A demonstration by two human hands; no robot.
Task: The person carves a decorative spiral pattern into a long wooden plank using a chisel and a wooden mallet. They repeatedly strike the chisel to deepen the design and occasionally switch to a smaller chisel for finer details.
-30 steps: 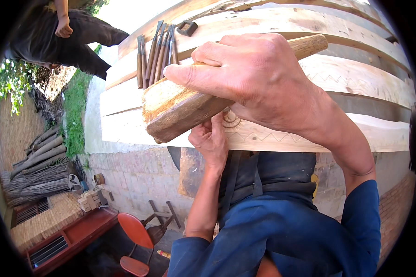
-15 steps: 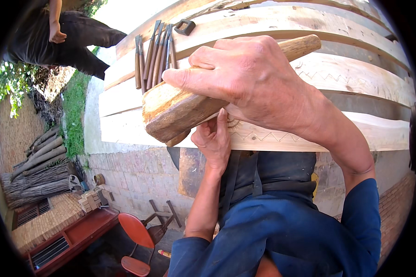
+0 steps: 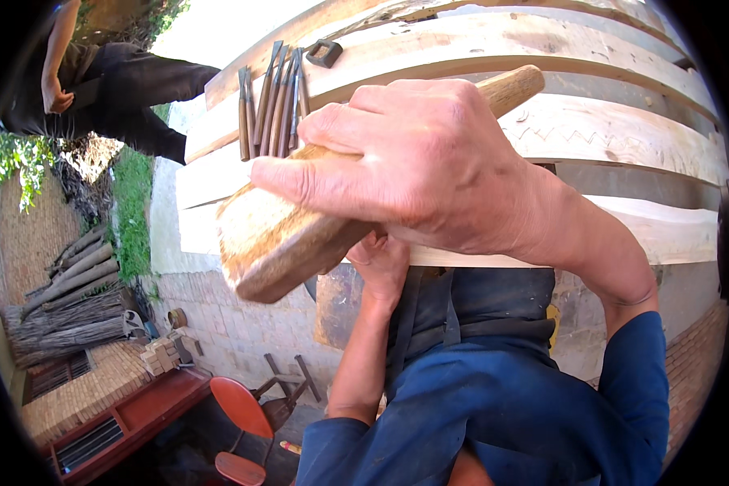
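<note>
My right hand (image 3: 429,162) is wrapped around a wooden mallet (image 3: 287,247), its thick head toward the lower left and its handle end sticking out at the upper right. Beneath the mallet, my left hand (image 3: 383,263) is at the front edge of the nearest pale plank (image 3: 648,235). Its fingers are curled and partly covered by the mallet, so whatever they hold is hidden. Several chisels (image 3: 279,105) with brown handles lie side by side on the planks, left of my right hand. My right hand and forearm cover much of the nearest plank.
Beyond the nearest plank, another plank (image 3: 624,138) bears zigzag carving. A dark square metal ring (image 3: 326,53) sits by the chisels. Another person (image 3: 130,77) stands at the far left. Logs (image 3: 77,275), a red chair (image 3: 241,405) and a brick wall edge are at lower left.
The mallet and my right hand have come up closer to the camera and shifted left, covering more of my left hand. The other person's arm has moved left and down.
</note>
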